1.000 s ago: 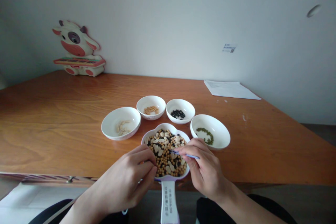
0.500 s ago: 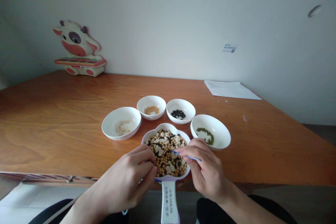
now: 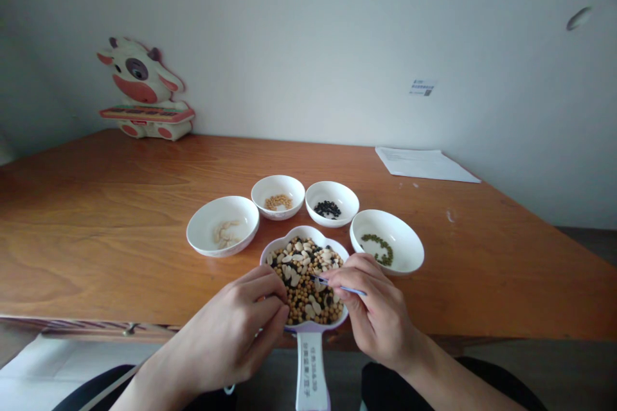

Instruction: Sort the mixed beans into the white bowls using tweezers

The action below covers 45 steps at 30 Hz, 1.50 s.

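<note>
A flower-shaped white dish (image 3: 303,234) full of mixed beans and seeds sits at the table's near edge. My left hand (image 3: 236,334) curls around its left rim, fingers closed on the dish. My right hand (image 3: 373,311) pinches thin blue tweezers (image 3: 337,285), their tips down among the mixed seeds. Behind the dish stand several white bowls: one with pale seeds (image 3: 222,231), one with soybeans (image 3: 278,196), one with black beans (image 3: 332,202), one with green beans (image 3: 387,247).
A wooden table (image 3: 96,218) runs wide to the left and back. A cow-shaped toy (image 3: 142,93) stands at the back left by the wall. Sheets of paper (image 3: 424,164) lie at the back right. A white label (image 3: 311,372) hangs below the dish.
Almost nothing has changed; the tweezers in my right hand have shifted slightly over the mixed seeds. My left hand has stayed on the dish's rim.
</note>
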Each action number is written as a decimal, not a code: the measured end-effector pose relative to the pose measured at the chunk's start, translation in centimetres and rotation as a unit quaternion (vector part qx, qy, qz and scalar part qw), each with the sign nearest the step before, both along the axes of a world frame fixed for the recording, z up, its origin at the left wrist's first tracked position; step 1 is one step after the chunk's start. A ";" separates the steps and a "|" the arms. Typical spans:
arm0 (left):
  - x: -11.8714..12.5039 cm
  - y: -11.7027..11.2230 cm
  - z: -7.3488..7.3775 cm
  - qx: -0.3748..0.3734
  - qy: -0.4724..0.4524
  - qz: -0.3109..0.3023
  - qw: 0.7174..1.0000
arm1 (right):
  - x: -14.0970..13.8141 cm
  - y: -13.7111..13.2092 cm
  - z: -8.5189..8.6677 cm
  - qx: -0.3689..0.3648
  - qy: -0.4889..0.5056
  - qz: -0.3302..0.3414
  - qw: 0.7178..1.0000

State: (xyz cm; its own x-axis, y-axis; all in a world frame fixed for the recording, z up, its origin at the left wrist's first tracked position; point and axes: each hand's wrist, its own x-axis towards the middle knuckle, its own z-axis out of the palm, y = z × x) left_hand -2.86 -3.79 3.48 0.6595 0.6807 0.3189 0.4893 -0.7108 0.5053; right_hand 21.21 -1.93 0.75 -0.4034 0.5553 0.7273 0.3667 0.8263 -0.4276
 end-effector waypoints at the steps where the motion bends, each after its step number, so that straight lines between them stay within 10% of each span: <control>1: 0.0 0.0 0.0 0.000 0.000 0.000 1.000 | 0.0 0.0 0.0 0.001 0.001 0.000 1.000; 30: 0.0 0.1 -0.1 0.009 0.001 0.000 1.000 | 2.0 -0.5 1.4 0.072 0.048 -0.034 0.996; 45: 0.2 0.2 -0.2 0.016 0.003 -0.010 1.000 | 7.4 1.7 1.0 0.104 0.050 -0.216 0.969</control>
State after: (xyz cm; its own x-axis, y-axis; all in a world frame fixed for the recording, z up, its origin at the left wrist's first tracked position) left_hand -2.64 -3.58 3.31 0.6746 0.6565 0.3375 0.4773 -0.7367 0.4790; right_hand 28.61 -0.20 1.72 -0.0870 0.4934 0.8655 0.6630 0.6771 -0.3193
